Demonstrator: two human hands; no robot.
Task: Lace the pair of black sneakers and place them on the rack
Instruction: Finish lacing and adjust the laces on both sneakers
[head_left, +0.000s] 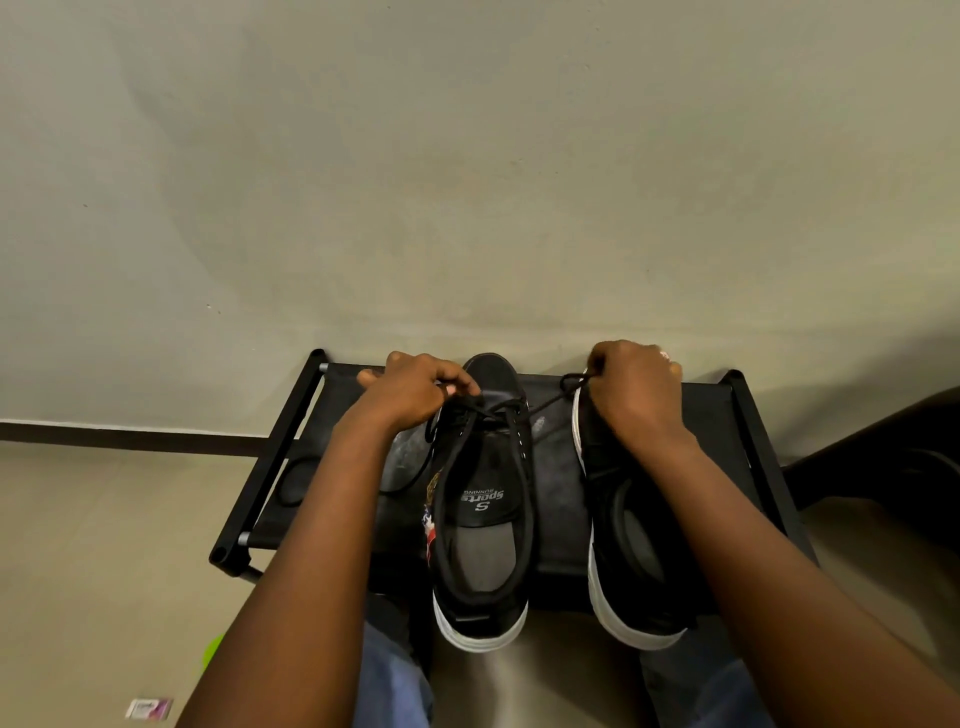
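Two black sneakers with white soles rest on the top shelf of a low black rack (727, 410), heels toward me. The left sneaker (483, 519) stands in the middle, its insole printed "Sports". Its black lace (519, 405) is stretched sideways across the tongue. My left hand (410, 389) pinches one lace end at the shoe's left side. My right hand (636, 384) grips the other lace end, pulled out to the right. The right sneaker (628, 545) lies under my right forearm, partly hidden.
The rack stands against a pale wall (467, 156) with a dark skirting strip (130, 436). On the tiled floor at lower left lie a green object (214, 649) and a small packet (149, 707). My jeans-clad knees (389, 675) are below the rack.
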